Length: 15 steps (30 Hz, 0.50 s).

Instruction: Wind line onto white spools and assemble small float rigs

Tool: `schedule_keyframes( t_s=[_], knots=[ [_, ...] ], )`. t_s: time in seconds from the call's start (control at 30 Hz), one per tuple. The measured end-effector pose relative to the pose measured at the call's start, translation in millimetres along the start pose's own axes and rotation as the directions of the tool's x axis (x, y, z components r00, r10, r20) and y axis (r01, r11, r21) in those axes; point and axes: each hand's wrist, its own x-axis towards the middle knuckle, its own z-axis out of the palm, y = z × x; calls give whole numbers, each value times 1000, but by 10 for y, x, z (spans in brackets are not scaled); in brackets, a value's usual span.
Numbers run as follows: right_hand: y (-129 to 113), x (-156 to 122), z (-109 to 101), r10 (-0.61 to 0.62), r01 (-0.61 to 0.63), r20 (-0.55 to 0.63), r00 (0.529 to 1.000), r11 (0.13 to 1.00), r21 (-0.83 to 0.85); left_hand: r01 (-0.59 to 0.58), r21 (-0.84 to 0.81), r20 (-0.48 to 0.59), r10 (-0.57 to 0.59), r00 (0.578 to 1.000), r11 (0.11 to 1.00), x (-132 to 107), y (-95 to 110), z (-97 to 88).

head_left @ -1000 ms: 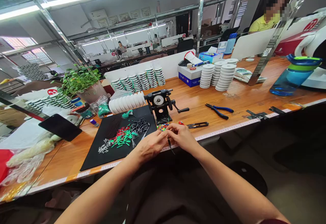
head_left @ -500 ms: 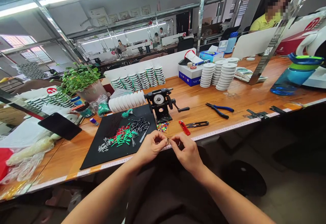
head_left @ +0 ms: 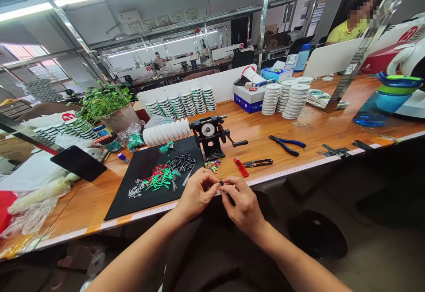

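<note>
My left hand and my right hand meet at the near edge of the wooden bench. Both pinch a tiny dark piece between their fingertips; I cannot make out what it is. Just beyond them lies a black mat strewn with small green, red, black and silver tubes. A black hand-crank winder stands behind the mat, with coloured beads at its foot.
A red cutter, black snips and blue-handled pliers lie to the right. White spool stacks, a potted plant, a black phone and a blue bottle stand further off. A person in yellow sits across.
Both hands drew back from the bench toward me, uncovering the red cutter and the beads. They parted slightly half a second ago, then closed together again on the small piece.
</note>
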Motion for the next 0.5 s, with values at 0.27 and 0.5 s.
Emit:
schedule_keyframes(
  t_s=[0.27,0.5],
  knots=[
    [246,414,-26,132,-151,146,980,980,126,-646,527,420,492,763,552,150,-156,-172],
    [398,653,12,175,-228,253,952,952,202,-590,406,322,495,807,698,259,-176,-120]
  ],
)
